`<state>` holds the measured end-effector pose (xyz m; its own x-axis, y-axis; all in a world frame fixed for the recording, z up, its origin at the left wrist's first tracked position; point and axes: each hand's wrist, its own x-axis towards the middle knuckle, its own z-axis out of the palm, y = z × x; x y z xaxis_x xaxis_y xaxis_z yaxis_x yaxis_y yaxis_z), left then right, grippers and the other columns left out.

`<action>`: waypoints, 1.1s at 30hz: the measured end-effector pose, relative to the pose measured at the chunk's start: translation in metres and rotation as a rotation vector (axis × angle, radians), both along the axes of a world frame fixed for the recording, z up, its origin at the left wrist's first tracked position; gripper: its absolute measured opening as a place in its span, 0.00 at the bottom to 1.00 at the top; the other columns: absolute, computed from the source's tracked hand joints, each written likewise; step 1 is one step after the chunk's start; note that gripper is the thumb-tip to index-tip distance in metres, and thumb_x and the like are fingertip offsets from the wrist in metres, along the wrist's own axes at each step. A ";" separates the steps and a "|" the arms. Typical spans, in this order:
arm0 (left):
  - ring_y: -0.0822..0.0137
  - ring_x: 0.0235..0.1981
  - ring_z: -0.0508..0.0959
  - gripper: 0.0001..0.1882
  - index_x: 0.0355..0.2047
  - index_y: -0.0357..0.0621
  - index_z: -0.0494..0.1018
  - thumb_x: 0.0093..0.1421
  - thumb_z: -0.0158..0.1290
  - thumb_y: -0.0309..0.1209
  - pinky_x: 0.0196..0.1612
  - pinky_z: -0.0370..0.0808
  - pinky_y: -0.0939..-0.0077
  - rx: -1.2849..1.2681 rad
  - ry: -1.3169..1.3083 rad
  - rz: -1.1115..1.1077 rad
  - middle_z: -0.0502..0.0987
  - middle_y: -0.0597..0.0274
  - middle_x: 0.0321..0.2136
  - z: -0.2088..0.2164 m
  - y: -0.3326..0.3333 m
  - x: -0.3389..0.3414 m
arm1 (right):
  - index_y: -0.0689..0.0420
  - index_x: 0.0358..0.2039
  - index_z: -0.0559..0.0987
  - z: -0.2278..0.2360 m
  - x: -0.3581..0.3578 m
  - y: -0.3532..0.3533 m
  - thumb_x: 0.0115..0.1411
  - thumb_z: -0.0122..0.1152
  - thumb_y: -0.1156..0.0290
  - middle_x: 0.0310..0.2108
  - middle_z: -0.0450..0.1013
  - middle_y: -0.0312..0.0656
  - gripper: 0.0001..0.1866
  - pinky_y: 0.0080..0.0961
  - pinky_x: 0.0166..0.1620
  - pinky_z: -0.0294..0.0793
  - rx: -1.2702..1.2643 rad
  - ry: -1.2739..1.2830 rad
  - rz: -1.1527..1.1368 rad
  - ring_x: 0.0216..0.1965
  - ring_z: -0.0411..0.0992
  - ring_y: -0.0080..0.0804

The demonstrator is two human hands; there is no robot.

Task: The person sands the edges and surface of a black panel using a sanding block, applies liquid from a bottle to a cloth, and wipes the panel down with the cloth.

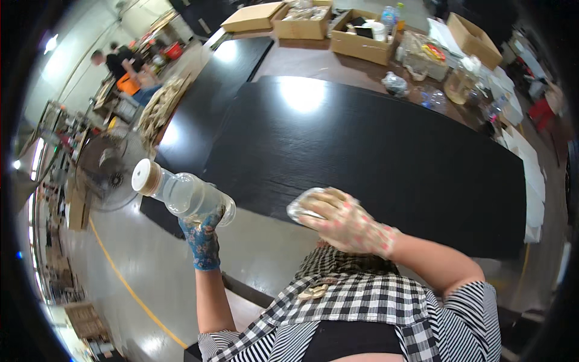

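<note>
My left hand (204, 242), in a blue patterned glove, is closed round the lower part of a clear plastic bottle (192, 196). The bottle is tilted, its white and tan cap toward the upper left, clear of the panel's edge. My right hand (348, 224), in a pale glove with reddish spots, presses a white crumpled cloth (298, 206) at the near edge of a large glossy black panel (368, 151). That hand is slightly blurred, and its fingers hide part of the cloth. The panel lies flat on a brown table (289, 63).
A second black panel (211, 90) lies at the left. Along the far side stand cardboard boxes (362, 48), plastic bags (416, 57) and a clear jug of yellowish liquid (459, 84). A large floor fan (114, 175) stands left; two people (123, 66) are farther back.
</note>
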<state>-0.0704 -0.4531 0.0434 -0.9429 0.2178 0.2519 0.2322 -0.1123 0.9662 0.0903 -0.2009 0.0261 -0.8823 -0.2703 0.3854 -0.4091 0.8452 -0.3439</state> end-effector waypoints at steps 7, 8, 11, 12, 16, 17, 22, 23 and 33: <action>0.66 0.43 0.76 0.30 0.50 0.40 0.68 0.44 0.64 0.24 0.47 0.76 0.70 0.076 0.003 -0.329 0.75 0.58 0.42 -0.005 0.133 -0.024 | 0.47 0.53 0.72 -0.016 0.178 0.103 0.49 0.61 0.66 0.54 0.64 0.48 0.27 0.46 0.56 0.64 0.262 0.011 -0.847 0.55 0.64 0.45; 0.66 0.43 0.76 0.30 0.50 0.40 0.67 0.46 0.64 0.25 0.47 0.76 0.70 0.018 0.041 -0.362 0.75 0.58 0.42 -0.005 0.154 -0.024 | 0.48 0.55 0.69 -0.026 0.206 0.116 0.50 0.62 0.65 0.55 0.63 0.48 0.29 0.45 0.56 0.65 0.305 0.025 -0.993 0.54 0.64 0.46; 0.67 0.42 0.76 0.25 0.48 0.40 0.68 0.50 0.63 0.29 0.46 0.76 0.71 0.199 0.056 -0.557 0.76 0.60 0.40 -0.027 0.217 -0.032 | 0.52 0.56 0.68 -0.026 0.283 0.160 0.54 0.59 0.74 0.55 0.63 0.49 0.27 0.43 0.56 0.65 0.182 0.172 -1.306 0.55 0.65 0.48; 0.68 0.41 0.76 0.24 0.46 0.40 0.69 0.52 0.63 0.34 0.45 0.76 0.73 0.058 0.019 -0.529 0.75 0.61 0.40 -0.020 0.237 -0.019 | 0.52 0.56 0.68 -0.019 0.303 0.165 0.55 0.57 0.75 0.56 0.63 0.50 0.26 0.42 0.57 0.65 0.243 0.052 -1.422 0.55 0.65 0.48; 0.67 0.42 0.75 0.32 0.47 0.41 0.67 0.48 0.66 0.45 0.46 0.75 0.71 -0.094 0.287 -0.488 0.74 0.62 0.40 -0.055 0.274 -0.025 | 0.52 0.55 0.69 -0.021 0.355 0.196 0.55 0.54 0.76 0.54 0.64 0.49 0.24 0.42 0.59 0.62 0.197 0.062 -1.525 0.56 0.63 0.48; 0.67 0.41 0.75 0.34 0.47 0.41 0.66 0.47 0.66 0.48 0.46 0.75 0.71 -0.112 0.331 -0.435 0.74 0.63 0.40 -0.052 0.279 -0.016 | 0.53 0.54 0.69 -0.023 0.363 0.203 0.55 0.54 0.76 0.54 0.64 0.49 0.24 0.42 0.58 0.62 0.220 0.079 -1.526 0.56 0.63 0.48; 0.65 0.45 0.74 0.38 0.52 0.42 0.61 0.46 0.67 0.42 0.50 0.74 0.69 -0.042 0.215 -0.485 0.72 0.61 0.44 -0.033 0.276 0.003 | 0.51 0.56 0.68 -0.059 0.436 0.280 0.57 0.53 0.76 0.55 0.63 0.50 0.24 0.43 0.58 0.63 0.245 0.036 -1.761 0.57 0.62 0.49; 0.65 0.45 0.74 0.39 0.53 0.41 0.60 0.44 0.68 0.39 0.49 0.73 0.69 0.055 0.190 -0.498 0.71 0.61 0.44 -0.020 0.273 0.006 | 0.50 0.56 0.68 -0.062 0.434 0.291 0.58 0.53 0.76 0.56 0.63 0.51 0.24 0.43 0.58 0.62 0.256 0.003 -1.804 0.57 0.62 0.50; 0.69 0.38 0.78 0.19 0.42 0.40 0.71 0.51 0.63 0.30 0.42 0.76 0.74 0.077 0.038 -0.638 0.78 0.61 0.37 0.045 0.298 -0.008 | 0.46 0.60 0.64 -0.073 0.435 0.307 0.61 0.50 0.76 0.57 0.62 0.52 0.26 0.44 0.59 0.62 0.284 -0.004 -1.803 0.59 0.61 0.50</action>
<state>-0.0789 -0.1548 0.0881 -0.6239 0.7130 0.3201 0.1306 -0.3087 0.9421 0.5248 0.1064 -0.0466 -0.1382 0.8549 0.5000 0.9651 0.2296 -0.1259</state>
